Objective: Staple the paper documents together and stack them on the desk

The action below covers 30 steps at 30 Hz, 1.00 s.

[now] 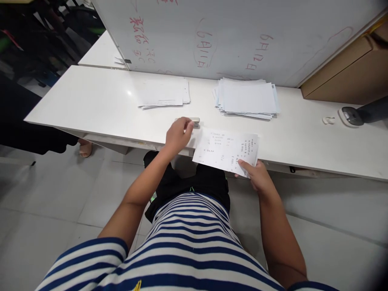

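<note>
My left hand (179, 133) is closed over a small pale stapler (196, 121) near the front edge of the white table; the hand covers most of the stapler. Between the thumb and fingers of my right hand (257, 176) is the lower right corner of a printed sheet of paper (226, 149). The sheet lies partly over the table edge, and its upper left corner reaches close to the stapler. Whether that corner sits inside the stapler's jaws I cannot tell.
Behind are a thin paper stack (163, 93) and a thicker, uneven one (247, 96). A whiteboard (230, 36) with red writing rises along the back of the table (91, 97). At right stand a cardboard box (342, 64), a dark bottle (370, 113) and a small white object (328, 120).
</note>
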Each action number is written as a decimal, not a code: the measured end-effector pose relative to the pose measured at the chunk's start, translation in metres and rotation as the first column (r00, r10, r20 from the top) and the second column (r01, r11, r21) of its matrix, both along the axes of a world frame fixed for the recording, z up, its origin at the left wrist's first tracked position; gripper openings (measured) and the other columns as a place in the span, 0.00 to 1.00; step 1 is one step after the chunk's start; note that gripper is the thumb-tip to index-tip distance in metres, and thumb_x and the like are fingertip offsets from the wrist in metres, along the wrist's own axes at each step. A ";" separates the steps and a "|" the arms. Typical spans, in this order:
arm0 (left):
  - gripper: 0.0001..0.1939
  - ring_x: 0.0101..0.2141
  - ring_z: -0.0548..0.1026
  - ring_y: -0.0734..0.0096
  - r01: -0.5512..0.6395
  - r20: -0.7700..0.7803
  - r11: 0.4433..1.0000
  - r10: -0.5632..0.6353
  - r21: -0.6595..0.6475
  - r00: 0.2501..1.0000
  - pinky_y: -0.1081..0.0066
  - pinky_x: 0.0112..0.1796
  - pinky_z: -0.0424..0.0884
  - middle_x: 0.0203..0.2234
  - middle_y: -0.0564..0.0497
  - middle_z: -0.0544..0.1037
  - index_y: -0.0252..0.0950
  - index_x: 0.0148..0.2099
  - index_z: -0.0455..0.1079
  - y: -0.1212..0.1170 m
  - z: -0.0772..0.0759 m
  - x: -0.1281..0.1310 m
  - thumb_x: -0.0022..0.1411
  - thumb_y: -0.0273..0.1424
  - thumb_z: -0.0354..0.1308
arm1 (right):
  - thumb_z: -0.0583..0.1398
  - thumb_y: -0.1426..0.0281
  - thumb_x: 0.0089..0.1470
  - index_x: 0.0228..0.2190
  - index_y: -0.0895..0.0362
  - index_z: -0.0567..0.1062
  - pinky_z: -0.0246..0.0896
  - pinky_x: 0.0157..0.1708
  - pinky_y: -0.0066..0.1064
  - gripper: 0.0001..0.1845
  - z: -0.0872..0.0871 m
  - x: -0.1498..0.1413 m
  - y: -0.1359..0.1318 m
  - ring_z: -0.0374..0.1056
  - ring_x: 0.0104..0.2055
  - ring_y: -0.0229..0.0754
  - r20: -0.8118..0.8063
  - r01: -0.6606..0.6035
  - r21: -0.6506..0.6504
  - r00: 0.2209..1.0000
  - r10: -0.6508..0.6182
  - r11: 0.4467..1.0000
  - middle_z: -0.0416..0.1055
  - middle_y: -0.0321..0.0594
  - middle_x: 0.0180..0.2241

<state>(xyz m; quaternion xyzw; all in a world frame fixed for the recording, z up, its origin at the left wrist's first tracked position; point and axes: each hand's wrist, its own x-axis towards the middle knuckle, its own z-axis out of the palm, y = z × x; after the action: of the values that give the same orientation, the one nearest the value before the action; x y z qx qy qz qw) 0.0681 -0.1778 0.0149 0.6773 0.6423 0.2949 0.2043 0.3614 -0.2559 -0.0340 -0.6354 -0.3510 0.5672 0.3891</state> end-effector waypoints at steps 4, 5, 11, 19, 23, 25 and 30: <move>0.19 0.54 0.68 0.56 0.021 -0.134 0.996 -0.009 0.082 0.991 0.58 0.54 0.65 0.50 0.42 0.73 0.40 0.50 0.68 0.050 -0.005 -0.002 0.73 0.42 0.38 | 0.68 0.68 0.46 0.39 0.59 0.75 0.73 0.18 0.30 0.17 0.009 -0.010 0.013 0.72 0.24 0.40 -0.046 -0.008 0.007 0.999 0.009 1.000 0.78 0.42 0.36; 0.20 0.56 0.67 0.55 0.031 -0.147 0.997 -0.020 0.073 0.989 0.57 0.55 0.64 0.52 0.42 0.72 0.41 0.51 0.67 0.062 -0.006 -0.002 0.73 0.42 0.38 | 0.68 0.69 0.46 0.39 0.59 0.75 0.72 0.18 0.29 0.16 0.010 -0.012 0.016 0.71 0.23 0.39 -0.048 -0.023 0.007 0.999 0.023 1.000 0.78 0.41 0.35; 0.19 0.65 0.55 0.54 0.069 -0.197 0.989 -0.095 -0.133 0.976 0.52 0.61 0.57 0.64 0.43 0.61 0.40 0.52 0.68 0.099 -0.017 0.000 0.71 0.41 0.41 | 0.66 0.71 0.48 0.36 0.58 0.74 0.71 0.17 0.28 0.11 0.016 -0.022 0.033 0.71 0.22 0.38 -0.046 -0.071 -0.009 0.996 0.070 0.997 0.77 0.41 0.32; 0.19 0.64 0.56 0.53 0.162 -0.235 0.965 -0.210 -0.205 0.949 0.52 0.60 0.57 0.60 0.45 0.67 0.40 0.50 0.69 0.096 -0.012 -0.001 0.68 0.39 0.41 | 0.65 0.73 0.47 0.35 0.59 0.73 0.68 0.16 0.27 0.11 0.015 -0.028 0.040 0.68 0.20 0.36 -0.048 -0.056 -0.020 0.997 0.055 0.998 0.77 0.39 0.29; 0.17 0.60 0.62 0.53 0.122 -0.236 0.968 -0.174 -0.220 0.956 0.52 0.58 0.61 0.58 0.44 0.69 0.41 0.48 0.69 0.098 -0.011 0.001 0.68 0.37 0.41 | 0.66 0.71 0.46 0.37 0.60 0.74 0.68 0.17 0.27 0.14 0.012 -0.027 0.039 0.68 0.19 0.36 -0.052 -0.059 -0.033 0.997 0.057 0.998 0.77 0.39 0.29; 0.15 0.58 0.64 0.52 0.097 -0.242 0.974 -0.147 -0.205 0.959 0.52 0.56 0.63 0.56 0.44 0.70 0.41 0.46 0.69 0.098 -0.013 0.003 0.67 0.36 0.42 | 0.66 0.71 0.46 0.36 0.60 0.74 0.68 0.17 0.27 0.13 0.011 -0.027 0.038 0.68 0.19 0.36 -0.061 -0.050 -0.029 0.997 0.048 0.998 0.77 0.39 0.28; 0.13 0.57 0.65 0.51 0.107 -0.244 0.974 -0.156 -0.201 0.957 0.50 0.56 0.63 0.56 0.44 0.71 0.42 0.46 0.69 0.098 -0.014 0.004 0.66 0.35 0.44 | 0.67 0.70 0.45 0.36 0.59 0.74 0.69 0.17 0.29 0.14 0.008 -0.025 0.039 0.69 0.20 0.38 -0.089 -0.055 -0.021 0.995 0.053 0.998 0.77 0.39 0.29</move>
<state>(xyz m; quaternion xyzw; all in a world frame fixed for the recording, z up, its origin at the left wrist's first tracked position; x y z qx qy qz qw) 0.0719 -0.0802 0.0009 0.7293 0.6413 0.1289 0.2004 0.3367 -0.2169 -0.0259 -0.6045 -0.3438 0.6090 0.3812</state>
